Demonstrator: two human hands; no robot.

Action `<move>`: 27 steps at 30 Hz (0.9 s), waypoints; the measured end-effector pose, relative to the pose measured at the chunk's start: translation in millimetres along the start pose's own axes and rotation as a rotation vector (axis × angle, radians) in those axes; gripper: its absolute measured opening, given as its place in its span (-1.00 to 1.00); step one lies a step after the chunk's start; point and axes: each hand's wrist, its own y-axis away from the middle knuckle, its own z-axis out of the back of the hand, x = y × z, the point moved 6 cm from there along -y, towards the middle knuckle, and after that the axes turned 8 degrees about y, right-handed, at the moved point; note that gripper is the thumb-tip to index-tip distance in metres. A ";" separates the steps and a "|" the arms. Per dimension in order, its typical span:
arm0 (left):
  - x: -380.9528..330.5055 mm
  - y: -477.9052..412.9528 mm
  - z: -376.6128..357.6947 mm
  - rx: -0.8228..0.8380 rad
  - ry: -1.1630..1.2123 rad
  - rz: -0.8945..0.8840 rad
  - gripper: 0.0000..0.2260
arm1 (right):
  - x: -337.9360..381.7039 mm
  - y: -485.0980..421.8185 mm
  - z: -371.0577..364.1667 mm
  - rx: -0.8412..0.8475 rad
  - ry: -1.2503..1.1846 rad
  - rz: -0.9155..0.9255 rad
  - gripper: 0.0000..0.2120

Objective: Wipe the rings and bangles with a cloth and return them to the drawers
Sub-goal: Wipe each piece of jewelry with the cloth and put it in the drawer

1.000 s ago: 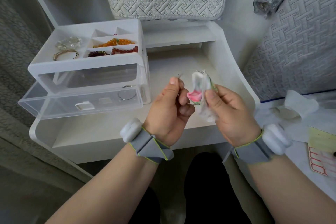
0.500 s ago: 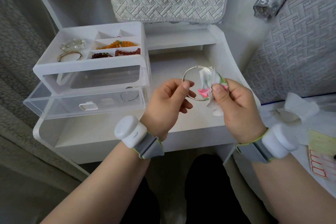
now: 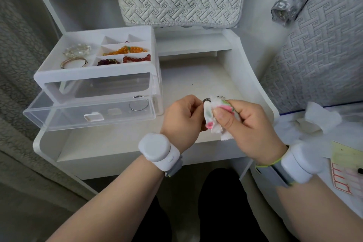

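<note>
Wiping pose: the left hand (image 3: 181,118) curls its fingers round a thin metal bangle (image 3: 205,101), of which only a short arc shows by the fingertips. The right hand (image 3: 249,125), touching the left, pinches a floral cloth (image 3: 211,119) between thumb and fingers, folded over the bangle. Just left of the left hand, an open clear drawer (image 3: 59,120) holds a second bangle (image 3: 138,105). Beyond it, the top tray (image 3: 92,74) carries beads (image 3: 127,50).

Single head-worn wide view, looking forward and down, close over the hands (image 3: 216,122) and white desk (image 3: 125,143)
</note>
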 end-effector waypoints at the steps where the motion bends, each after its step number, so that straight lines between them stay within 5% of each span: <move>1: 3.7 -1.2 0.1 -0.016 0.048 0.038 -0.83 | -1.9 0.2 -1.9 0.015 -0.006 -0.015 -0.54; 8: 21.7 7.4 -23.4 0.103 0.622 0.421 -0.89 | -1.2 -2.0 -3.8 0.036 0.047 0.009 -0.69; 12: 15.1 3.6 -19.0 0.203 0.425 0.356 -0.91 | -3.5 -2.1 -0.3 0.020 0.049 -0.003 -0.59; 18: -9.8 -2.6 2.5 0.060 -0.003 -0.059 -0.82 | -5.2 -1.2 1.2 -0.015 -0.041 -0.043 -0.47; 27: -0.6 -0.5 -5.1 0.024 0.442 0.221 -0.78 | 2.4 -4.7 -2.9 0.061 -0.150 -0.046 -0.50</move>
